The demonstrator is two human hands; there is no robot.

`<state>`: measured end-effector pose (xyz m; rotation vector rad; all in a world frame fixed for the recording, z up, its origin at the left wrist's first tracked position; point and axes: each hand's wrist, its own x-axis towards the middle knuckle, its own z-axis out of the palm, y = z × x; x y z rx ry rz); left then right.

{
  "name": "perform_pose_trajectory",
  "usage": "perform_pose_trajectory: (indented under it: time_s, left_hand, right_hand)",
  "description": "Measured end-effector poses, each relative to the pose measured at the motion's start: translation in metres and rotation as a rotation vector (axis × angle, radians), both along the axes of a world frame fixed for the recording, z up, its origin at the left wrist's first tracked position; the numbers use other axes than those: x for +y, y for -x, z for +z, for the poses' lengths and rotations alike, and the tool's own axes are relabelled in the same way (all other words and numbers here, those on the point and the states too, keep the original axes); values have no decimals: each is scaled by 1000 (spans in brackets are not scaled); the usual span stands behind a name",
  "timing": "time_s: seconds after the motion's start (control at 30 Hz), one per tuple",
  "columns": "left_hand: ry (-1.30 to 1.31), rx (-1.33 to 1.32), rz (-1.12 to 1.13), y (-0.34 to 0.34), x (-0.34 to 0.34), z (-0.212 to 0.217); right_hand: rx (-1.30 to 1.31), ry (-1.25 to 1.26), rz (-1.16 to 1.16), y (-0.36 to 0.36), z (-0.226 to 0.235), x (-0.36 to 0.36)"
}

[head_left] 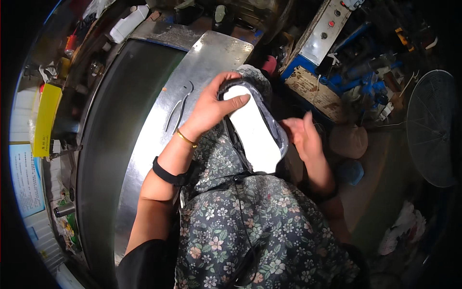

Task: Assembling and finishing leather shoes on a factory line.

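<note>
Over my lap I hold a dark shoe upper (270,115) with a flat white sole-shaped board (254,132) set in its underside. My left hand (219,101) is closed around the upper end, its thumb pressed on the white board and the other fingers hidden behind the dark edge. Beside the opposite long edge is my right hand (305,137), with thumb and fingers apart; whether its fingertips touch the dark material I cannot tell. A floral apron (231,212) covers my lap below the piece.
To the left, a shiny metal plate (154,120) carries a thin curved tool (179,108) and borders a dark belt (113,130). A control panel (327,31) with buttons stands at the upper right. A round fan (430,127) is at far right. A white bottle (129,24) lies at the upper left.
</note>
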<state>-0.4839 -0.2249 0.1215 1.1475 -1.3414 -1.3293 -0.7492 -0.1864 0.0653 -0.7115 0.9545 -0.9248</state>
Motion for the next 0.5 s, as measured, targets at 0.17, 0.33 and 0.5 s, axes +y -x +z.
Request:
perform_pose_trajectory:
  time_s: [0.17, 0.33, 0.5]
  left_hand:
    - [-24, 35, 36, 12, -5, -9]
    - [36, -144, 54, 21, -10, -16]
    - [-75, -134, 6, 23, -21, -4]
  right_hand:
    - [398, 125, 132, -43, -20, -23]
    - [1523, 1083, 190, -60, 31, -17]
    - [1560, 1339, -28, -60, 32, -32]
